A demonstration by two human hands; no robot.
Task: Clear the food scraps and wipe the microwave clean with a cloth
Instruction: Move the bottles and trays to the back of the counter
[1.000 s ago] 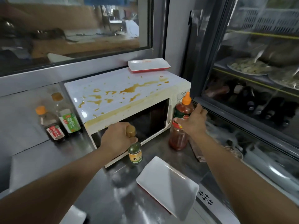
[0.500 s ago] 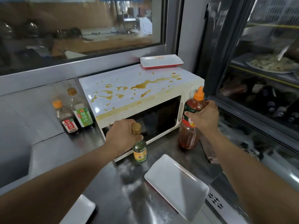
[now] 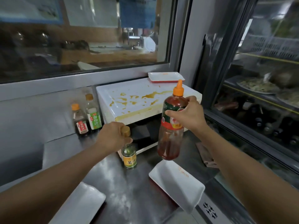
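1. The microwave sits at the back of the steel counter, against the window sill. It looks rigid and heavy, so you can press on it. Its top is splashed with orange-brown sauce, which will probably smear and feel slick.
2. Your right hand is wrapped round the shoulder of the sauce bottle and holds it off the counter. It looks about half full, soft plastic, likely bottom-heavy; grip the label band, not the nozzle.
3. Your left hand clasps the neck of the small bottle, just under its gold cap. It looks like glass, so set it down gently.
4. The brownish cloth by your right forearm is partly hidden. The microwave's door and inside are dark and blocked by both bottles. No solid scraps are clear to see.
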